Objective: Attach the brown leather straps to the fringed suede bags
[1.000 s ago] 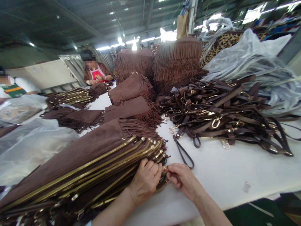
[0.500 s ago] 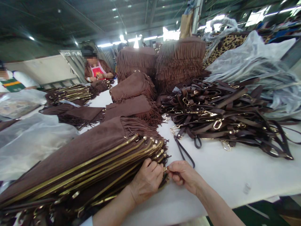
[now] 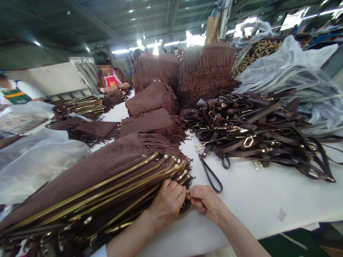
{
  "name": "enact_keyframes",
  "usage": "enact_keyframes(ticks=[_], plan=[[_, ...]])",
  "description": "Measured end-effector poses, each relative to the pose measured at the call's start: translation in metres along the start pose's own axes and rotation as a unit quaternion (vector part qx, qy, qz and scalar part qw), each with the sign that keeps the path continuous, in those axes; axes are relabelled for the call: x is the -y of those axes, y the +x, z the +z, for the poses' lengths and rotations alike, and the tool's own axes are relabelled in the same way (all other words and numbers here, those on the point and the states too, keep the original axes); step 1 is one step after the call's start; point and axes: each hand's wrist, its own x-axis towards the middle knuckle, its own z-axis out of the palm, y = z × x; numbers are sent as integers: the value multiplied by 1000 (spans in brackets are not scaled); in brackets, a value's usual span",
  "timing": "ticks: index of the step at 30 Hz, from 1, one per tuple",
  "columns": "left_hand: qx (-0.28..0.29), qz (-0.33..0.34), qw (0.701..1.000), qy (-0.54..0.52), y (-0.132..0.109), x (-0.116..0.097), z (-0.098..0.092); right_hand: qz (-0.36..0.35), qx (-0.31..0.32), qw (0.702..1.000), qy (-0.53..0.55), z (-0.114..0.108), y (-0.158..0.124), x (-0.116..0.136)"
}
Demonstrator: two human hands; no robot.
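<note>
A stack of brown suede bags (image 3: pixel 107 162) with fringes and gold zippers lies before me, its zipper edges facing my side. My left hand (image 3: pixel 170 200) is closed at the right end of the stack, its fingers curled on a bag's zipper end. Right beside it, my right hand (image 3: pixel 203 200) pinches a small gold metal fitting (image 3: pixel 188 192) between thumb and forefinger. The fingertips of both hands nearly meet, and they hide most of the fitting. A dark wrist strap (image 3: pixel 211 175) with a gold clip lies just beyond my right hand.
A heap of dark brown straps (image 3: pixel 257 132) with gold clips covers the right of the white table (image 3: pixel 241 207). Fringed bags (image 3: pixel 206 71) are piled behind. Clear plastic bags (image 3: pixel 40 160) lie at left. A person in a red apron (image 3: pixel 112 80) works across the table.
My right hand has shifted slightly left, closer to my left hand, still pinching the fitting. My left hand stays nearly in place.
</note>
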Motion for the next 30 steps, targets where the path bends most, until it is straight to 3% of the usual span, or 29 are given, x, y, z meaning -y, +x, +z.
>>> enact_keyframes(ticks=[5,14,19,26,30], plan=[[7,-52,998,-18,1,-6,1,-27,-21,999,0,4,-9,-5],[19,-234,971,-36,11,-28,-8,-135,-77,988,20,5,-18,-18],[3,-256,966,-30,13,-33,-5,-203,-36,978,41,8,-16,-20],[-84,-273,957,45,2,-39,-3,-181,-62,979,67,10,-3,-30],[-55,-242,968,32,1,-35,-8,-178,-60,980,67,11,0,-31]])
